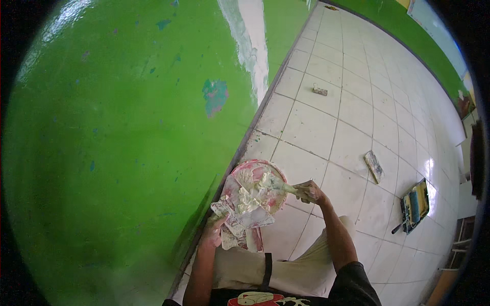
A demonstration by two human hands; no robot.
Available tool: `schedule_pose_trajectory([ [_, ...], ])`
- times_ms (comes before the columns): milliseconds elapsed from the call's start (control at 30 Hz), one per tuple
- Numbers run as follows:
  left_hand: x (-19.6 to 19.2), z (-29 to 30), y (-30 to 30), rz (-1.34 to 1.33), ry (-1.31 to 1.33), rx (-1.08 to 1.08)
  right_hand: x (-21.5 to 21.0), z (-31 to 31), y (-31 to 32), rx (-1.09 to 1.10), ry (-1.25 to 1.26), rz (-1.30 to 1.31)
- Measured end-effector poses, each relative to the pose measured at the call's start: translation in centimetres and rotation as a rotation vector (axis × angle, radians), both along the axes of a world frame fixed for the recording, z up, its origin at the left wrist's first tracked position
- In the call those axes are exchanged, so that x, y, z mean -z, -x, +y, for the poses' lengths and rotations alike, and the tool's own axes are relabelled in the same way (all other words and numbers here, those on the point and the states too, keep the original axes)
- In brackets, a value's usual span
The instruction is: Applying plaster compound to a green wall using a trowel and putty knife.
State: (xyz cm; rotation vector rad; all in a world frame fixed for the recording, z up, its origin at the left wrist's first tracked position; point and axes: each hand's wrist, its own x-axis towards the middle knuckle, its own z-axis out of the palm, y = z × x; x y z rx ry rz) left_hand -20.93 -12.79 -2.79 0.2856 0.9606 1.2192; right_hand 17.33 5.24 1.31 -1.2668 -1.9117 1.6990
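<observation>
As I watch through the head camera, both hands hold putty-caked tools over a round tub [260, 161] at the foot of the green wall [127, 102].

On the tiled floor [352, 199] to the right I see a paint tray [425, 204], a flat block [373, 167] near it and a smaller block [319, 91] farther off; none stands between the hands and the tub. White putty [248, 202] heaps over the left tool and hides much of the tub's inside; I can't make out the putty knife's [287, 188] blade. My right hand [309, 192] is closed around its handle, and my left hand [214, 230] is clamped on a smeared flat plate [259, 218], its underside fingers hidden.
</observation>
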Motion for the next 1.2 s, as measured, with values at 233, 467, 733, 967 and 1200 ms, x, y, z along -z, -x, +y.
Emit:
schedule_pose_trajectory([
  [233, 1.9, 2.9, -1.2, -0.036, 0.029, 0.021, -8.2, -2.4, 0.0, 0.118, 0.089, 0.147],
  [467, -3.5, 7.2, -2.7, -0.075, 0.016, 0.371, -10.7, -2.8, -0.9, 0.048, 0.206, 0.046],
  [733, -1.7, 7.7, -1.6, 0.030, -0.161, 0.452, -12.6, -0.5, -1.7, -0.088, 0.288, -0.028],
  [967, -0.8, 7.3, -2.0, -0.147, -0.047, 0.404, -13.9, 0.6, -3.1, -0.223, 0.104, 0.014],
  [1200, 0.5, 7.0, -1.7, -0.138, -0.008, 0.272, -18.0, -4.0, -1.3, 0.085, 0.048, -0.013],
])
